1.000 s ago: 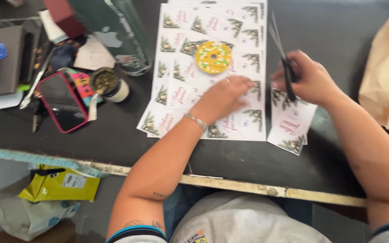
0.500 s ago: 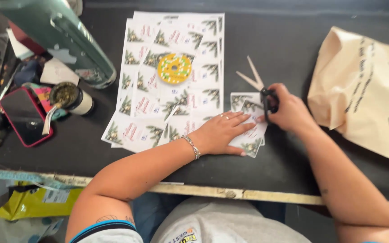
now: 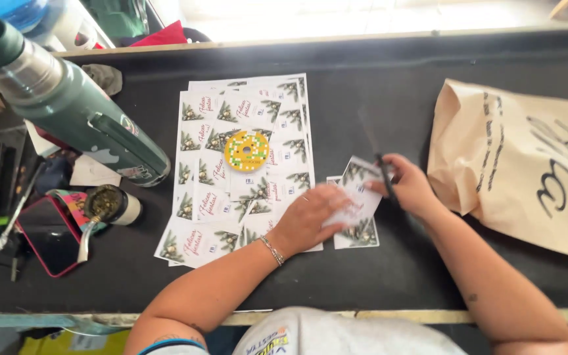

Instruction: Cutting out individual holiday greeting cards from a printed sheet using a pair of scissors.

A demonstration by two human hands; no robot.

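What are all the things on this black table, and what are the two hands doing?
Printed sheets: a few stacked, white with green sprigs, table middle.
Round disc: one, yellow and green, on the sheets.
Cut cards: a small pile, white and green, under the hands.
Scissors: one pair, dark, in the right hand.
Paper bag: one, tan, right side.
Flask: one, green with a steel neck, left side.
Cup: one, holding green herb and a metal straw, beside the flask.
Phone: one, red case, far left.
Table: one, black.
Left hand: pressing a card.
Right hand: gripping the scissors.
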